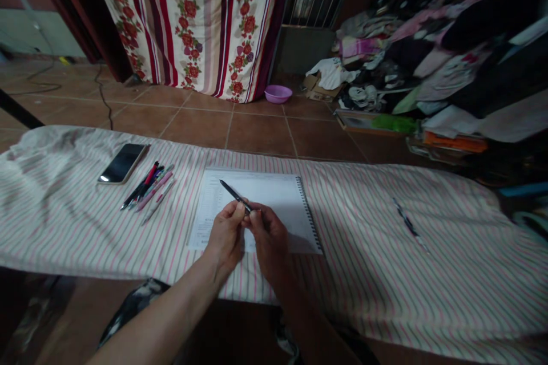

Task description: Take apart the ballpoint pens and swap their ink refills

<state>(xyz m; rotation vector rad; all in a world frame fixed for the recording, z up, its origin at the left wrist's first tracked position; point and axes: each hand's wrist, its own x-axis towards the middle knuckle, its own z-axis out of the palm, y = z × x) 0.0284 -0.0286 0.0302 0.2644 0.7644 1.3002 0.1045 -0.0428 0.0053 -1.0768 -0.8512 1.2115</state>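
Both my hands meet over a spiral notebook [274, 194] that lies open on a striped cloth-covered table [64, 217]. My left hand [225, 234] and my right hand [268, 236] are closed, fingertips pinched together on the near end of a dark pen [233, 194]. The pen points up and to the left over the white page. A printed sheet [209, 205] lies on the notebook's left part.
Left of the notebook lie several pens [149, 185] and a dark phone [123, 163]. Another pen [406, 222] lies on the cloth at right. Beyond the table: tiled floor, a floral curtain [192, 17], a purple bowl [278, 93], piled clothes [428, 51].
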